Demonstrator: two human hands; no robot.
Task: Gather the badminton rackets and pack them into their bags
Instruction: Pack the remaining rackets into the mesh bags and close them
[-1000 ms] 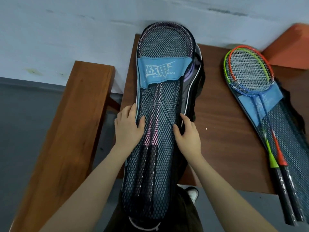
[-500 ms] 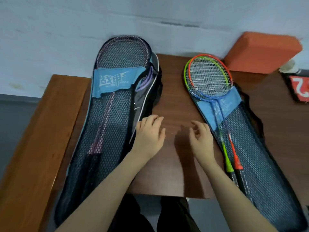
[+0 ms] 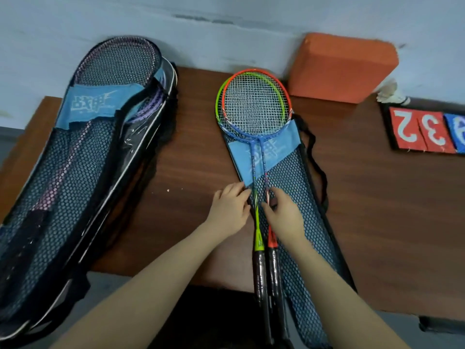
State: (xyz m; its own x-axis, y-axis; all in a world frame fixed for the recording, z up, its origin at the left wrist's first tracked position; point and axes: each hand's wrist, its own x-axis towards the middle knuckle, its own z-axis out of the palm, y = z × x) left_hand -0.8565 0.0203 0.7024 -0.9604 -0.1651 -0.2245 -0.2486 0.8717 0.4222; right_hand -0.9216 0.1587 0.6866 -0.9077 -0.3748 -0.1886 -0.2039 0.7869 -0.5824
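Green racket [image 3: 254, 172] and orange racket [image 3: 266, 170] lie stacked on the right mesh bag [image 3: 297, 202] at table [image 3: 188, 177] centre, heads at 12 o'clock. Left hand [image 3: 230, 211] — fingers loosely curled at the bag's edge, grip unclear. Right hand [image 3: 284, 215] pinches the orange shaft. Left mesh bag [image 3: 83, 172] at 9 o'clock holds purple rackets [image 3: 63, 170].

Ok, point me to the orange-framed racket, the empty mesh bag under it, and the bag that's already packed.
orange-framed racket [image 3: 272, 240]: head view, on its orange cone above the black grip.
empty mesh bag [image 3: 305, 195]: head view, on bare mesh right of the shafts.
packed bag [image 3: 75, 187]: head view, on its mesh front at mid-length.
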